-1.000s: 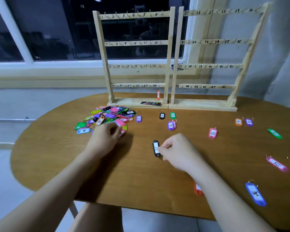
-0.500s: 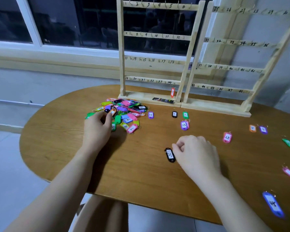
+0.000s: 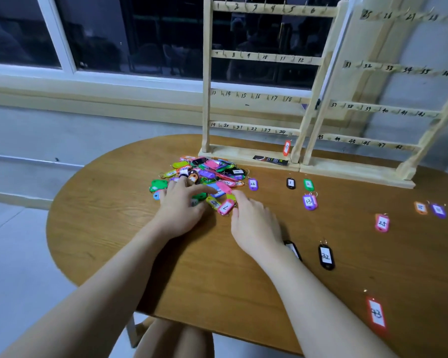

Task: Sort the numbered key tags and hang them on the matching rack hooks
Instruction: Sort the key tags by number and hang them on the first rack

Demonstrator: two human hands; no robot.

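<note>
The table is smooth brown wood with a soft shine. The racks are pale bare wood. The key tags are shiny bright plastic with white paper labels and little metal rings.

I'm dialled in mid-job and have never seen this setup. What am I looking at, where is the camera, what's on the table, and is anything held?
No machine here: a person's bare hands, filmed by one head-worn camera looking forward and down. The left hand rests on a pile of coloured tags; the right hand reaches its near edge, fingers relaxed. Neither plainly holds a tag. Sorted tags lie apart on the table, such as 13, 25 and 32. Two wooden racks with numbered hooks stand behind; one red tag appears to hang below 24.
</note>
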